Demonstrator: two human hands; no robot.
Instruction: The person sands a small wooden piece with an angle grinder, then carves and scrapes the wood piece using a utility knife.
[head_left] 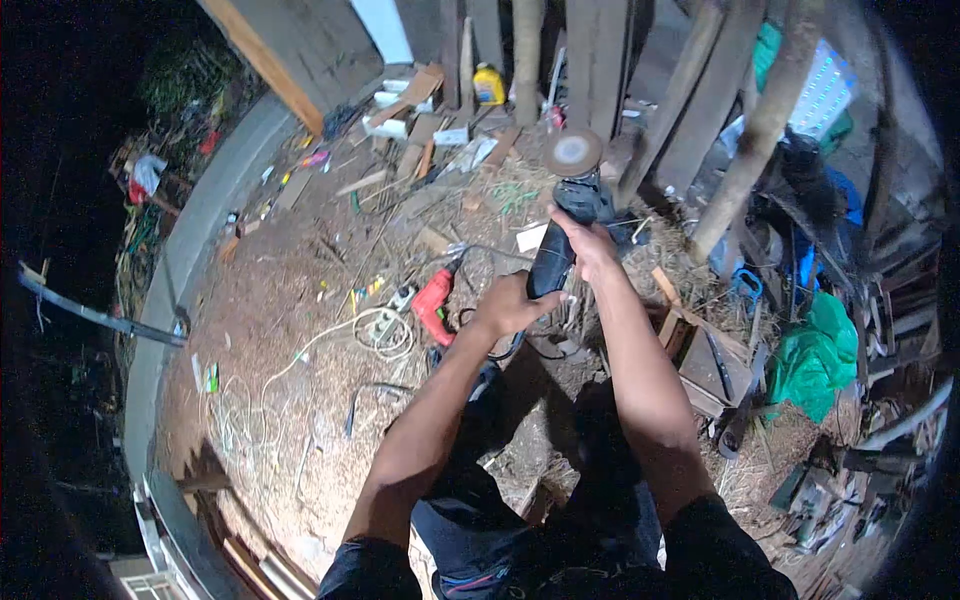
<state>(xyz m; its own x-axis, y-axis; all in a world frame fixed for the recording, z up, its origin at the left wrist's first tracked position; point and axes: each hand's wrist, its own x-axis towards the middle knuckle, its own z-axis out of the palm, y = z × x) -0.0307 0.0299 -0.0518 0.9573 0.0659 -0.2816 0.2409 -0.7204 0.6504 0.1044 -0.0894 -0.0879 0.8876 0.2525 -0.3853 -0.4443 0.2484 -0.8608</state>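
An angle grinder (552,258) with a dark body points away from me, its round disc (573,152) at the far end. My left hand (513,303) is closed around the rear of its body. Farther forward, my right hand (588,246) grips it just behind the gear head. Whether the disc is spinning I cannot tell. On the ground left of my hands lies a red power drill (434,306), apart from both hands. A coiled pale cord (384,333) lies beside the drill.
Wooden posts (597,70) and leaning planks stand ahead. A yellow bottle (489,85) is among scraps at the back. To the right lie a green plastic sheet (815,355) and a wooden box (715,365). A concrete curb (190,240) curves along the left.
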